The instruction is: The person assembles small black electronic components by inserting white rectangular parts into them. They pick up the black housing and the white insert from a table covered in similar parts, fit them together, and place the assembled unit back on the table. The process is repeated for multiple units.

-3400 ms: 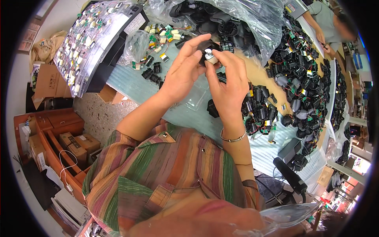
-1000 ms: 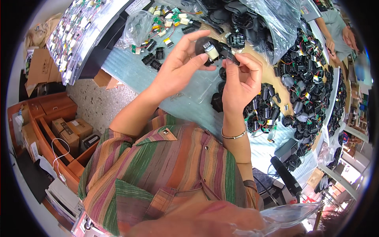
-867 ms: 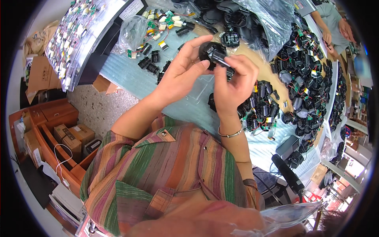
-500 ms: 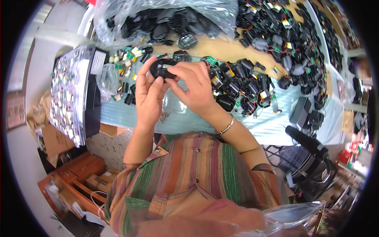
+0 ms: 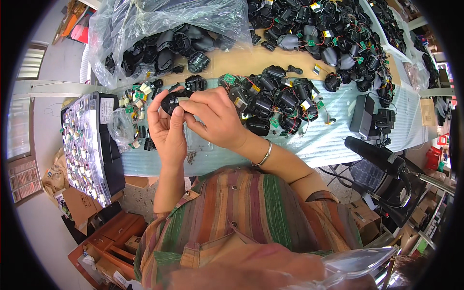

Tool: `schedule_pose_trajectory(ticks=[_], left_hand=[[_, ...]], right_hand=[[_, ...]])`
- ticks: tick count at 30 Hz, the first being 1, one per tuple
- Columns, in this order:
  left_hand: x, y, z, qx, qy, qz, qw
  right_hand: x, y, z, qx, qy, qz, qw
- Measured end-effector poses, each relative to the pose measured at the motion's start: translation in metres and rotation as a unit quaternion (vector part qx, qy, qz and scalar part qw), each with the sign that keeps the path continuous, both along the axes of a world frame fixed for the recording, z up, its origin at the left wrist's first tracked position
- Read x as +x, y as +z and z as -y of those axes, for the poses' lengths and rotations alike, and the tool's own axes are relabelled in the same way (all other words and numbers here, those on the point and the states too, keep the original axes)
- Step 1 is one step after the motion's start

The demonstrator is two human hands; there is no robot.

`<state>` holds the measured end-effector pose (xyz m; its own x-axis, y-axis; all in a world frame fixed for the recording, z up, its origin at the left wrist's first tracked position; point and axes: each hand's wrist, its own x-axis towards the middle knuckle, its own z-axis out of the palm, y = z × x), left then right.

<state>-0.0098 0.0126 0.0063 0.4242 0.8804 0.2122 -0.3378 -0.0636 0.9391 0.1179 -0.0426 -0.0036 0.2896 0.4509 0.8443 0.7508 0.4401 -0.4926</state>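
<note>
A round black plastic housing [image 5: 169, 102] is held up over the near left part of the table. My left hand [image 5: 166, 126] grips it by the rim, thumb in front and fingers behind. My right hand [image 5: 212, 115] pinches at its face, where a small pale piece [image 5: 182, 100] shows near the fingertips; its kind cannot be made out. Just beyond lies another black housing [image 5: 195, 82]. Right of my right hand sits a pile of black housings [image 5: 261, 106] with wires and green circuit boards. Small boards with pale parts [image 5: 141, 94] lie to the left.
A clear plastic bag [image 5: 130, 34] of black shells stands at the back left. More wired housings [image 5: 333, 29] cover the back right. At the left edge is a bin [image 5: 104, 140] full of small boards. A black box-shaped device [image 5: 361, 115] stands at the right, with a black microphone-like rod [image 5: 372, 153] nearer.
The view has shifted, so the table's contents sit differently in the picture. Both hands still hold the black housing, now tilted a little differently, with the right fingers across its face.
</note>
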Motion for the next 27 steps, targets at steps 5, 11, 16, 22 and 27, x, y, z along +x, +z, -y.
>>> schedule_pose_trajectory(ticks=[5,11,16,22,27], left_hand=[[-0.004,0.0,0.0,0.038,-0.019,-0.011,0.999],[0.002,0.01,0.0,-0.122,-0.087,0.103,0.983],[-0.001,0.012,0.003,-0.135,-0.083,0.125,0.979],[-0.005,0.008,0.0,-0.073,-0.085,0.078,0.991],[-0.004,0.004,0.0,0.067,-0.043,0.016,0.997]], right_hand=[[-0.001,0.0,0.0,-0.013,0.007,0.007,1.0],[0.005,0.0,-0.001,0.007,-0.012,0.042,0.999],[0.004,-0.002,-0.005,0.01,0.006,0.035,0.999],[0.004,-0.004,-0.003,-0.038,0.006,0.038,0.999],[0.003,-0.001,0.004,-0.092,0.027,-0.005,0.995]])
